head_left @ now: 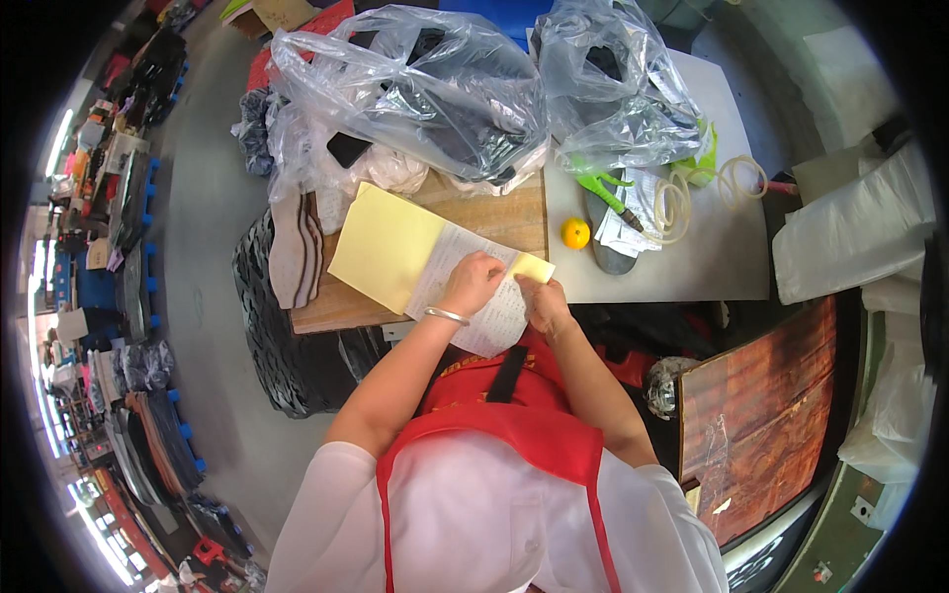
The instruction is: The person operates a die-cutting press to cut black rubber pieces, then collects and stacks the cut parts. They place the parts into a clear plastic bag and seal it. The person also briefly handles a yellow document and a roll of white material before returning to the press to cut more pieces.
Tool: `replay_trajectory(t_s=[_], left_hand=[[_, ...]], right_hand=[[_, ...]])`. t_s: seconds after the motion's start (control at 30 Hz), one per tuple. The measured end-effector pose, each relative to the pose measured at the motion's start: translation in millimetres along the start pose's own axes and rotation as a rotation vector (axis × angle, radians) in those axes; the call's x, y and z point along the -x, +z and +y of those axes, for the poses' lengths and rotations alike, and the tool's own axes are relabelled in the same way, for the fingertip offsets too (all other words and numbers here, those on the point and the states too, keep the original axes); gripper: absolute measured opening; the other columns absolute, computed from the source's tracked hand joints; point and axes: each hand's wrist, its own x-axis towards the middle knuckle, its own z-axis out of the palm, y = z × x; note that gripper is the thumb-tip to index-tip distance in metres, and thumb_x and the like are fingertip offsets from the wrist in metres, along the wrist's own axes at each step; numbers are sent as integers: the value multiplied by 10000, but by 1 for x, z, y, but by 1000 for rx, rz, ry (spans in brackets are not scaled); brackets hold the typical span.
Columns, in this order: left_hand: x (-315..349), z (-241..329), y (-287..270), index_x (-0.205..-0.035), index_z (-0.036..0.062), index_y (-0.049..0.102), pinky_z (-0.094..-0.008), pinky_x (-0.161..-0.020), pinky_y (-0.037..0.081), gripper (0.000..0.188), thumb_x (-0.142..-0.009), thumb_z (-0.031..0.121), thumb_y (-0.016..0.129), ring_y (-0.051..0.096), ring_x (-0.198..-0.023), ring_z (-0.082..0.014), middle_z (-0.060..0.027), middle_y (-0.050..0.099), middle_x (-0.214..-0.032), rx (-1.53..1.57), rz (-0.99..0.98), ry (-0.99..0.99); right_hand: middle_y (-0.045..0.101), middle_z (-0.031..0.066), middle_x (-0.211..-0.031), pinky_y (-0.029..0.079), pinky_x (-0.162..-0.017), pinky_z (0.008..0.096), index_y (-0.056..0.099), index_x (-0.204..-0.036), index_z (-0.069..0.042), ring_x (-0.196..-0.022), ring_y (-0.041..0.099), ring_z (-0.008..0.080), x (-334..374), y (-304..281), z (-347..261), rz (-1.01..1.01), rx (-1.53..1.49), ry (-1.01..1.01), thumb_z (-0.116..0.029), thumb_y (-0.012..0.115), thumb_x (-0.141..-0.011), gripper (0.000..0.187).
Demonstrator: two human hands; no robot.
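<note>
An open notebook [384, 247] with yellow sheets and a written white page lies tilted over the near edge of the wooden table top. My left hand [474, 282], with a silver bangle on its wrist, rests on the written page with its fingers curled in; what they hold, if anything, is hidden. At the notebook's right side my right hand [543, 301] is closed on the edge of the pages, beside a small folded yellow corner [532, 268]. An orange fruit [575, 233] sits just beyond my right hand.
Large clear plastic bags [415, 89] cover the far table, with a black phone [348, 149] by them. On the right are a green-handled tool [608, 193], a coiled clear hose [675, 208] and papers [633, 212]. Brown curved pieces [294, 247] lie left of the notebook.
</note>
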Motion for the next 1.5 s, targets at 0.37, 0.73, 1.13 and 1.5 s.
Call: replay_trajectory(t_s=[0.37, 0.73, 1.13, 1.5], left_hand=[[15, 5, 2, -749, 76, 702, -411, -729, 483, 59, -738, 134, 703, 596, -816, -306, -96, 642, -796, -17, 82, -9], [15, -4, -3, -826, 50, 708, -346, -659, 503, 74, -770, 98, 697, 634, -741, -266, -102, 664, -821, 15, 116, -34], [33, 15, -6, -845, 48, 704, -328, -661, 502, 82, -774, 88, 690, 630, -754, -249, -94, 658, -835, 55, -10, 9], [53, -6, -19, -857, 43, 701, -317, -652, 506, 83, -783, 76, 683, 636, -743, -248, -103, 664, -835, 44, 41, -25]], right_hand=[[641, 105, -1080, 476, -882, 358, 575, -1132, 9, -988, 610, 238, -5, -3, 7, -63, -82, -18, 13, 623, -838, 298], [644, 109, -1068, 518, -836, 402, 576, -1123, -16, -970, 632, 232, 20, -12, -5, -72, -110, 134, -101, 611, -898, 243], [672, 64, -785, 520, -594, 231, 687, -930, 13, -649, 628, 128, 58, -39, 13, -88, 210, 182, -32, 700, -823, 117], [659, 67, -745, 510, -569, 237, 676, -913, 25, -616, 613, 131, 59, -41, 17, -74, 124, 156, -27, 694, -831, 99]])
